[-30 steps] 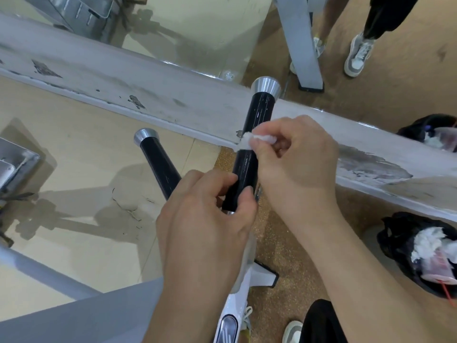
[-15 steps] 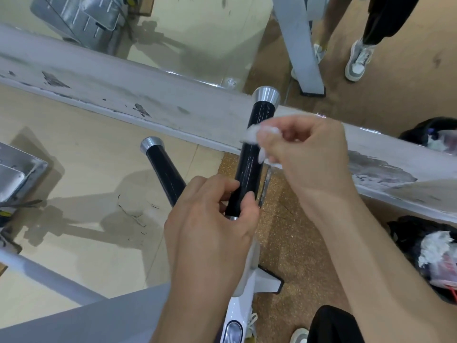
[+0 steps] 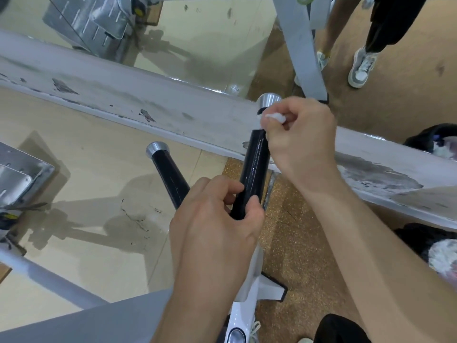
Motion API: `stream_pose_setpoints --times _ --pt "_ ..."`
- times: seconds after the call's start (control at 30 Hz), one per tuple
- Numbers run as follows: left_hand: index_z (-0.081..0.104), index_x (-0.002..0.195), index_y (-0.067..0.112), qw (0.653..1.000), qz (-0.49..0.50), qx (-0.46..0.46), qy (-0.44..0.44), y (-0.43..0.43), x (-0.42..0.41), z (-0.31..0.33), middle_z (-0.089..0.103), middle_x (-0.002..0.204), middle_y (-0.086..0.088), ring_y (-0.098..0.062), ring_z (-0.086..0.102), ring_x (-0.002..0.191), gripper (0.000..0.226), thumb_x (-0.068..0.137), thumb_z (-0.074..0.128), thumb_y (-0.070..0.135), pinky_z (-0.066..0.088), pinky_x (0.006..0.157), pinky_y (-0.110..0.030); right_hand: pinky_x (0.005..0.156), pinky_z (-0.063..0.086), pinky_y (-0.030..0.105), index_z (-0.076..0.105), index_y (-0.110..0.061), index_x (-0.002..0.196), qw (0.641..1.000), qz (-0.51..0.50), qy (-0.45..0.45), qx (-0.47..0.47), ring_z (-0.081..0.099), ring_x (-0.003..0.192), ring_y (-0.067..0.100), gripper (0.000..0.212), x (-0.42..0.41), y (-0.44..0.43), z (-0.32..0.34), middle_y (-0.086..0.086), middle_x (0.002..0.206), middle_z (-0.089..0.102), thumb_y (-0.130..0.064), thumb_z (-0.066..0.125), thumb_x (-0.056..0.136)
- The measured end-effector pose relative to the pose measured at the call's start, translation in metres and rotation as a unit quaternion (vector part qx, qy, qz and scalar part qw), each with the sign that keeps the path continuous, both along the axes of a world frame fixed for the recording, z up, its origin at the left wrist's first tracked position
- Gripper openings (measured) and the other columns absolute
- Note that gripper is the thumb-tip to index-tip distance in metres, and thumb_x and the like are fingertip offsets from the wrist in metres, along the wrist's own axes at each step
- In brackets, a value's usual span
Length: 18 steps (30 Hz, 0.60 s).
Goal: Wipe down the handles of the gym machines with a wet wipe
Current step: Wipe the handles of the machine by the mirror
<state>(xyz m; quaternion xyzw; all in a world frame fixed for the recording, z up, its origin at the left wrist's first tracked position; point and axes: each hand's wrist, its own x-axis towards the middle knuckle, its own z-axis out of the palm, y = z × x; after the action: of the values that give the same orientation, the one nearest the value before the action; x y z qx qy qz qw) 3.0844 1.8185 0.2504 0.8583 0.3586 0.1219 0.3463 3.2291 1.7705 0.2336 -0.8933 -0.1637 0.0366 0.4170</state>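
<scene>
Gripping the lower end of a glossy black cylindrical machine handle (image 3: 253, 169) with the left hand (image 3: 217, 219), fingers and thumb closed around it. Pinching a small crumpled white wet wipe (image 3: 274, 118) in the closed right hand (image 3: 301, 139), pressing it against the handle's upper end just below the flared silver metal end cap (image 3: 268, 100). Handle running long axis from lower left, near the body, up and slightly right, cap end pointing away toward a scuffed white-painted ledge (image 3: 173, 112). Second black handle with a silver cap (image 3: 164, 167) lying just beside on the left, angling up and left, lower part hidden behind the left hand. Showing beige tile flooring (image 3: 86, 169) on the left, speckled brown cork-like flooring (image 3: 291, 243) under the handle on the right. Mirror panel (image 3: 197, 33) standing above the ledge. Grey machine frame upright (image 3: 304, 45) rising at top right, a bystander's white sneaker (image 3: 361, 68) near it. Black bag holding white waste (image 3: 435, 253) sitting at the right edge.
</scene>
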Motion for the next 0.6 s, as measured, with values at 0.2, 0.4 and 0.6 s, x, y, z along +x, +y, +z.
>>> stream_pose_setpoints --times 0.2,0.4,0.6 --pt "0.059 0.074 0.032 1.0 -0.003 -0.004 0.019 0.0 0.003 0.004 0.053 0.065 0.015 -0.005 0.053 0.07 0.012 0.071 0.069 0.038 0.034 0.055 -0.011 0.058 0.042 0.011 0.071 -0.019 0.082 0.997 0.013 0.048 0.059 0.054 0.061 0.0 0.01 0.01 -0.004 0.005 -0.009 0.07 0.061 -0.013 0.064 0.086" --pt "0.054 0.072 0.031 0.998 -0.004 -0.041 0.038 0.005 0.009 0.007 0.055 0.065 0.012 -0.004 0.053 0.071 0.018 0.07 0.068 0.041 0.037 0.054 -0.016 0.066 0.038 0.002 0.069 -0.019 0.086 0.998 -0.042 -0.04 -0.003 0.052 0.073 0.009 0.006 0.034 0.014 0.002 -0.001 0.085 0.057 -0.016 0.064 0.086" --pt "0.054 0.069 0.027 0.993 0.004 -0.11 0.053 0.015 0.014 0.007 0.059 0.073 0.016 0.003 0.053 0.068 0.019 0.065 0.069 0.039 0.038 0.057 -0.008 0.057 0.035 0.008 0.07 -0.022 0.079 0.996 0.081 -0.011 -0.038 0.049 0.065 0.005 0.011 0.015 0.003 0.001 -0.005 0.078 0.053 -0.014 0.064 0.086"
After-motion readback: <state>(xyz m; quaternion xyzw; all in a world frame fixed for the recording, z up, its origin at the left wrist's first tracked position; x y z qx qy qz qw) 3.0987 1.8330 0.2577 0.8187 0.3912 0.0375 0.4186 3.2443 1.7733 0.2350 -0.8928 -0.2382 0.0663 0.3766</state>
